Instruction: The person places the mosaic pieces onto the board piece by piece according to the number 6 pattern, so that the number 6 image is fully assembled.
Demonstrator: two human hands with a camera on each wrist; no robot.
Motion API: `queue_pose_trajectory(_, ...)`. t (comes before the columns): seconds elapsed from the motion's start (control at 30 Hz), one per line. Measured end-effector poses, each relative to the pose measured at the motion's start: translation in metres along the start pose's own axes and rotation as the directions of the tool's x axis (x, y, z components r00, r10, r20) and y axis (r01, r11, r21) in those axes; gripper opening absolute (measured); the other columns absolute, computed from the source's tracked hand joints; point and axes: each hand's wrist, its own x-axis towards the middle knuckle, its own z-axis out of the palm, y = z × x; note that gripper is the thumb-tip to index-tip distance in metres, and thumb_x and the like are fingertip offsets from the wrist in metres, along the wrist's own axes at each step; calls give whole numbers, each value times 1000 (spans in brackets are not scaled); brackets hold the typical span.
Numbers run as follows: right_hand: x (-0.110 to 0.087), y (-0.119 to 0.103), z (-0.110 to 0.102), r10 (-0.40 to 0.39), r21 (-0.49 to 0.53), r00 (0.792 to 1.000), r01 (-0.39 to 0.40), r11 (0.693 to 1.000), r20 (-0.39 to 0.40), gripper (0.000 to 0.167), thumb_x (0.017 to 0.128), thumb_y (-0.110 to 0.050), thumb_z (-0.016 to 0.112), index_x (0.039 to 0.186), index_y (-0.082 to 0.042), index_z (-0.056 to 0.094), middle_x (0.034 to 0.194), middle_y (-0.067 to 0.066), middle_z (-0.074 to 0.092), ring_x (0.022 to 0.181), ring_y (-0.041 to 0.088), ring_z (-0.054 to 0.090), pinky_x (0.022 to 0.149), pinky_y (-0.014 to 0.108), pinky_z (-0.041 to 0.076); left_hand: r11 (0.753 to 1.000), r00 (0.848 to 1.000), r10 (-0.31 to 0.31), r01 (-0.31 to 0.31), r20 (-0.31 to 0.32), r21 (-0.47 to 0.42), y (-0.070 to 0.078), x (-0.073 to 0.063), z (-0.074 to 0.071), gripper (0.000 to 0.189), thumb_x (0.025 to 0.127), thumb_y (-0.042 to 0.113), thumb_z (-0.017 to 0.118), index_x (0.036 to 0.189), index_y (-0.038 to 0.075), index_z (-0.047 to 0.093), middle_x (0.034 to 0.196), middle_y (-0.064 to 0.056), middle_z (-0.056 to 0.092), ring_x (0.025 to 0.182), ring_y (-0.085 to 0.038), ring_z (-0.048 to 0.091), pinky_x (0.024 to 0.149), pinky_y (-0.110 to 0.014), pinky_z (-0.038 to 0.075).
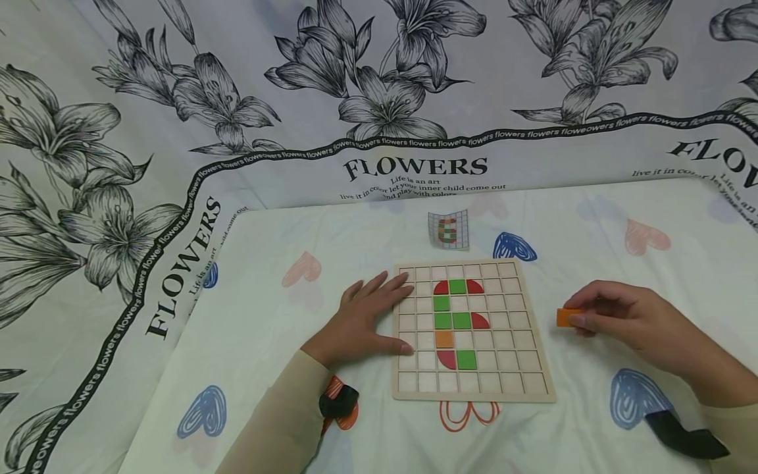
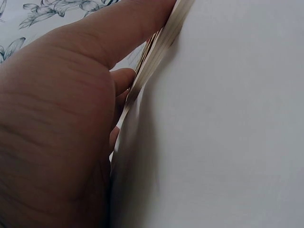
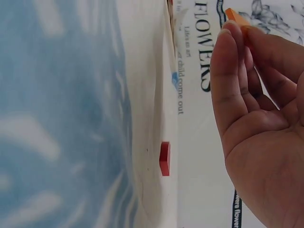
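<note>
A wooden grid board (image 1: 474, 397) lies flat on the cloth. In its cells are several green squares (image 1: 458, 286), rounded red pieces (image 1: 480, 320) and one orange square (image 1: 443, 339). My left hand (image 1: 364, 322) rests along the board's left edge, fingers spread and thumb on the rim; the left wrist view shows the palm beside the board's edge (image 2: 159, 52). Right of the board, my right hand (image 1: 633, 322) pinches an orange block (image 1: 565, 318) between thumb and fingertips, apart from the board.
Behind the board lies a small card (image 1: 448, 230) printed with a coloured grid pattern. A red block (image 3: 165, 158) sits on the cloth in the right wrist view. The heart-print cloth (image 1: 331, 230) adjoins a flower-print sheet (image 1: 296, 178).
</note>
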Motion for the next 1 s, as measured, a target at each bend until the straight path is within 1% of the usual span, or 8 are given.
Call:
queue_pose_trajectory(0.33,3,-8,9,-41,20,999,41,999,27,27,97,17,69,116,-2,74,102,11,77,81,22,72,73,25,60,1000,1000,11,-11,-11,-1,2,-1,-1,105,84,73,82,171,35,39,177,23,18,164,-9,1,128,-52,1)
queue_pose_trajectory(0.5,5,-15,13,-24,30,999,23,999,43,24,99,14,69,116,-3,73,103,12,78,82,23,72,75,25,60,1000,1000,17,-17,-16,2,2,-1,-1,104,84,72,83,171,35,39,177,21,19,164,-10,2,127,-52,1)
queue_pose_trajectory(0.6,7,-20,16,-14,29,999,13,1000,47,21,100,11,70,114,-4,73,103,11,78,82,24,71,73,27,60,1000,1000,14,-14,-15,1,2,-1,0,104,84,73,82,171,35,39,177,22,19,164,-10,2,127,-52,1)
queue_pose_trajectory(0.7,9,-23,19,-20,26,999,19,999,46,20,100,10,72,113,-6,74,104,11,79,83,23,70,72,29,60,1000,1000,7,-7,-12,4,2,0,0,105,84,74,82,171,37,38,177,23,18,164,-9,1,128,-51,0)
queue_pose_trajectory(0.83,13,-26,24,-50,29,998,49,998,45,22,99,10,73,112,-7,75,102,11,77,83,22,69,70,29,58,1000,1000,10,-10,-15,2,2,-1,-1,105,84,73,82,171,37,38,177,23,17,164,-10,1,127,-52,0)
queue_pose_trajectory(1.0,17,-28,30,-66,37,996,64,997,53,24,98,11,73,112,-8,75,100,9,76,82,23,69,71,28,59,1000,1000,12,-12,-16,-7,2,-1,-1,105,83,73,83,171,36,39,177,23,18,164,-9,1,127,-52,0)
